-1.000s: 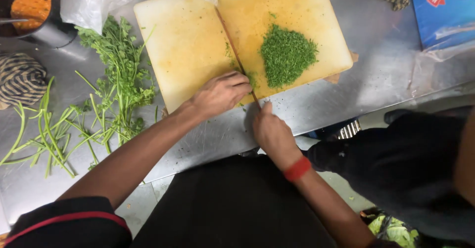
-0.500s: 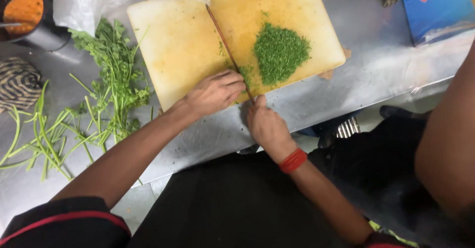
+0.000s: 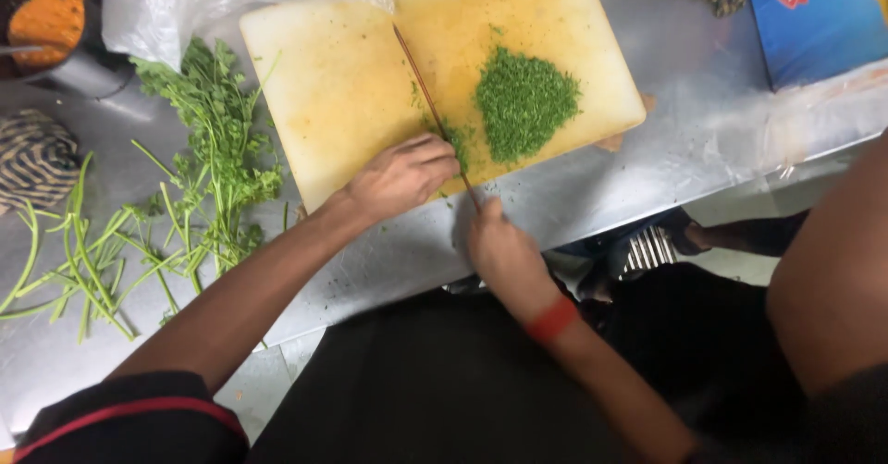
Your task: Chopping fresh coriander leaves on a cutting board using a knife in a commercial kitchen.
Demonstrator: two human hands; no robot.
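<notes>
Where the yellowed cutting board (image 3: pixel 342 85) meets the near counter edge: right hand (image 3: pixel 499 247) closed on knife (image 3: pixel 430 103); left hand (image 3: pixel 402 177) curled, fingertips pinning herb scraps (image 3: pixel 458 140); chopped herb pile (image 3: pixel 525 101) right of blade.

The knife (image 3: pixel 435 112) handle is hidden inside the right hand (image 3: pixel 504 251). Whatever lies under the left hand's (image 3: pixel 402 177) fingers (image 3: pixel 435 154) is covered (perhaps herbs). The blue box (image 3: pixel 814 20) runs off the top edge.
</notes>
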